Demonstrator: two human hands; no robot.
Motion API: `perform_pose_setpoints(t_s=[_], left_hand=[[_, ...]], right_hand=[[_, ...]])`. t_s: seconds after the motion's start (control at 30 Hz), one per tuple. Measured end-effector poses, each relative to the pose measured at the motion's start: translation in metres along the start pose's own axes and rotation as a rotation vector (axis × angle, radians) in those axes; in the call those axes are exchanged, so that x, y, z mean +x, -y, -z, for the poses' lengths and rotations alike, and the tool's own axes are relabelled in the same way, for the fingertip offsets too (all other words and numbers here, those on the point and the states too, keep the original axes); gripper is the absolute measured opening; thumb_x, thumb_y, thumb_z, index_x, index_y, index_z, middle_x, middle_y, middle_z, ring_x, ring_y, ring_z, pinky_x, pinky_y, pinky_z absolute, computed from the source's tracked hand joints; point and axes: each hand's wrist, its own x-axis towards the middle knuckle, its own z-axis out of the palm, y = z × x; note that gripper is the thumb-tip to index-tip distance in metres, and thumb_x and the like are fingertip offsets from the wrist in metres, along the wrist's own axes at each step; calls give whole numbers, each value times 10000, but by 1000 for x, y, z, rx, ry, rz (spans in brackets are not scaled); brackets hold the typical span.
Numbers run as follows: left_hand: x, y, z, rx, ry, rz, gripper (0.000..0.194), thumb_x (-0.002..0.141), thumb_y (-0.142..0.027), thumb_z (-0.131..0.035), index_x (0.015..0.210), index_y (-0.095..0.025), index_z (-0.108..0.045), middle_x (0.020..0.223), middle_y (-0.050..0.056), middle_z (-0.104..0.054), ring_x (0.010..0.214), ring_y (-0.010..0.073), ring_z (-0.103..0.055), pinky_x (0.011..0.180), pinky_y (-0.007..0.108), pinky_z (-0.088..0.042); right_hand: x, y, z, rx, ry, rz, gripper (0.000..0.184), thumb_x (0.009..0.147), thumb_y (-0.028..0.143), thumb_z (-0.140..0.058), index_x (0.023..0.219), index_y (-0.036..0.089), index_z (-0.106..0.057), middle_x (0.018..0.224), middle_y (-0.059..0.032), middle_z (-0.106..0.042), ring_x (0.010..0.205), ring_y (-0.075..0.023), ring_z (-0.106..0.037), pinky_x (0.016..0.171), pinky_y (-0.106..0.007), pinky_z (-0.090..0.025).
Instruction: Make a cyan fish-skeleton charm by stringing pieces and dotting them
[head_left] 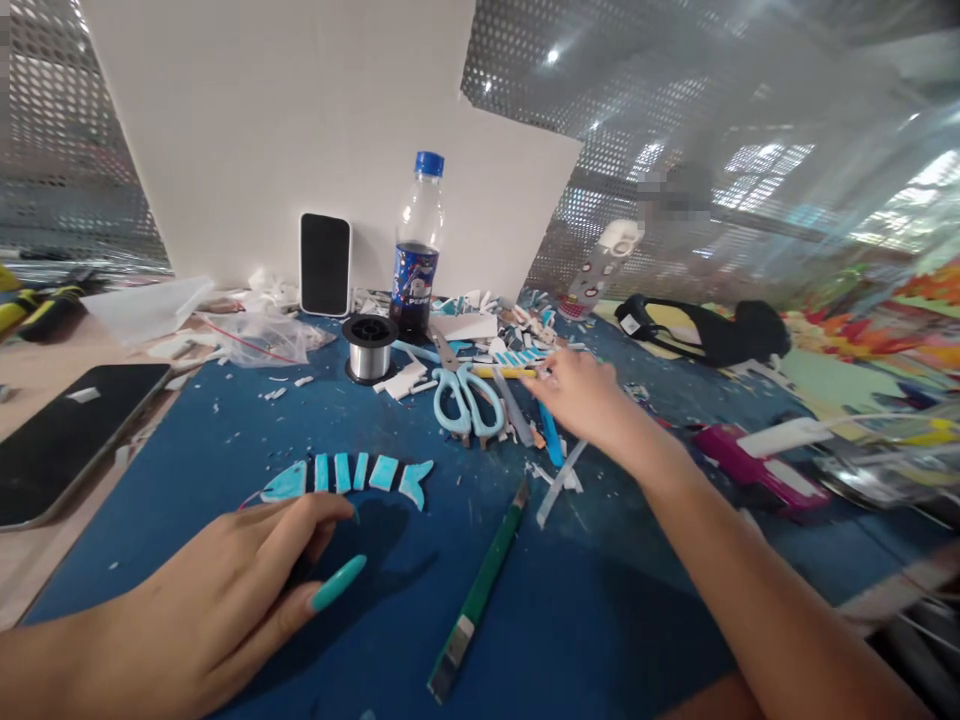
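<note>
My left hand point(225, 590) rests on the blue mat point(600, 620) at the near left, fingers loosely spread and holding nothing, just below a row of light blue foam pieces point(352, 475) laid out like a fish. My right hand point(581, 395) reaches forward to the middle of the mat, its fingertips closed at a thin yellow stick point(510, 372) beside light blue scissors point(465, 395). Whether they grip the stick is unclear. A green utility knife point(480, 590) lies between my two arms.
A spool of wire point(369, 347), a cola bottle point(416, 250) and a phone point(325, 264) stand at the back against a white board. A dark tablet point(67, 435) lies far left. Foam scraps litter the back. A black bag point(705, 330) and pink tool point(757, 465) sit right.
</note>
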Motion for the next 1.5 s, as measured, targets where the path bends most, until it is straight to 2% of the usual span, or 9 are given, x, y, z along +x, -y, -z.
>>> perform_pose_setpoints(t_s=[0.1, 0.2, 0.33, 0.5, 0.67, 0.8, 1.03, 1.33, 1.5], left_hand=[[-1, -1, -1, 27, -8, 12, 262, 926, -350, -329, 1123, -229, -452, 799, -3, -642, 670, 123, -618, 626, 190, -479], [-1, -1, -1, 46, -10, 12, 259, 933, -367, -317, 1119, -241, -447, 790, -16, -642, 656, 109, -619, 625, 176, -477], [1, 1, 1, 60, 1, -12, 258, 925, -357, -330, 1134, -242, -431, 825, -11, -660, 683, 116, -635, 639, 178, -488], [3, 3, 3, 38, 32, -60, 258, 904, -319, -379, 1144, -237, -425, 827, -15, -668, 670, 116, -638, 610, 175, -486], [4, 2, 5, 46, 44, -55, 244, 920, -322, -343, 1139, -238, -411, 826, -17, -666, 669, 118, -635, 604, 195, -486], [6, 3, 8, 62, 103, -104, 254, 902, -270, -379, 1150, -217, -395, 834, -13, -661, 678, 113, -638, 607, 182, -490], [3, 4, 7, 79, 103, -72, 247, 924, -291, -330, 1157, -228, -383, 825, -9, -644, 685, 119, -633, 625, 195, -496], [6, 2, 11, 78, 133, -136, 234, 932, -262, -294, 1147, -199, -361, 806, 5, -607, 698, 126, -606, 605, 203, -485], [2, 3, 4, 48, 95, -81, 260, 953, -291, -225, 1135, -201, -387, 783, 7, -580, 690, 130, -574, 596, 214, -463]], right_hand=[[22, -30, 6, -20, -124, -45, 418, 793, 369, -557, 1069, 55, -549, 1099, -223, -576, 1066, -358, -509, 881, -438, -362], [30, -42, 8, 82, -7, -107, 315, 756, 359, -587, 931, 97, -587, 962, -169, -642, 945, -314, -581, 803, -386, -404], [17, -20, 5, 382, 127, 1, 261, 784, 364, -512, 859, 126, -587, 799, -111, -658, 714, -211, -618, 637, -304, -420], [1, 4, -6, 288, 171, 137, 278, 720, 354, -557, 863, 116, -570, 779, -122, -632, 682, -214, -586, 570, -308, -404], [7, 0, -11, 203, 154, 91, 258, 742, 228, -512, 937, 64, -553, 859, -166, -613, 775, -242, -588, 653, -339, -417], [5, 4, -3, 189, 30, 57, 401, 743, 338, -571, 1030, 60, -533, 1027, -210, -573, 980, -310, -548, 752, -385, -426], [-2, 10, -4, 301, 209, 175, 262, 749, 244, -517, 976, 118, -550, 883, -125, -634, 812, -234, -607, 648, -331, -452], [0, -7, 0, 391, 349, 263, 536, 689, 447, -611, 1116, 141, -505, 1080, -166, -593, 813, -234, -614, 642, -350, -496], [0, -2, -3, 359, 374, 238, 382, 736, 271, -552, 1093, 145, -508, 748, -82, -649, 598, -190, -590, 478, -281, -424]])
